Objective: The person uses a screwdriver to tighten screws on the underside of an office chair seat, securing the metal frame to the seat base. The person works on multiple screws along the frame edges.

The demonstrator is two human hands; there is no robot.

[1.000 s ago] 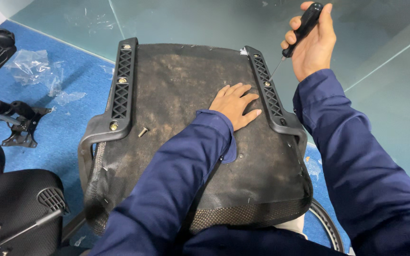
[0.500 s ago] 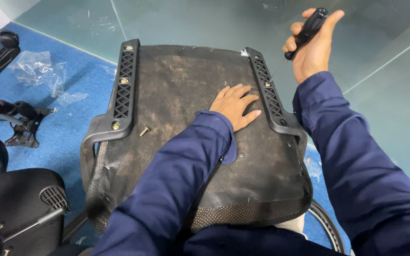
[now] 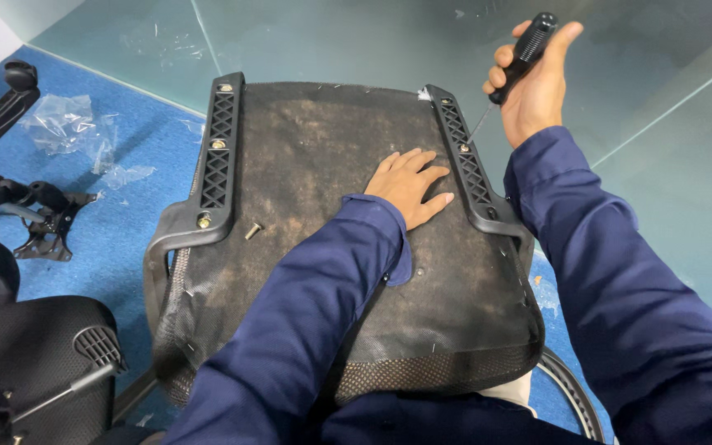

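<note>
Screwdriver (image 3: 514, 67), gripped in the closed right hand (image 3: 533, 91), tip angled down toward the right rail (image 3: 467, 161) of an upturned chair seat (image 3: 323, 165). Left hand (image 3: 412, 185) lies open, flat on the seat. A loose screw (image 3: 252, 231) rests beside the left rail (image 3: 216, 156).

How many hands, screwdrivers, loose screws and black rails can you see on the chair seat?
Hands: 2, the left hand flat on the seat and the right hand gripping the tool
Screwdrivers: 1
Loose screws: 1
Black rails: 2, the left rail and the right rail
Total: 6
</note>
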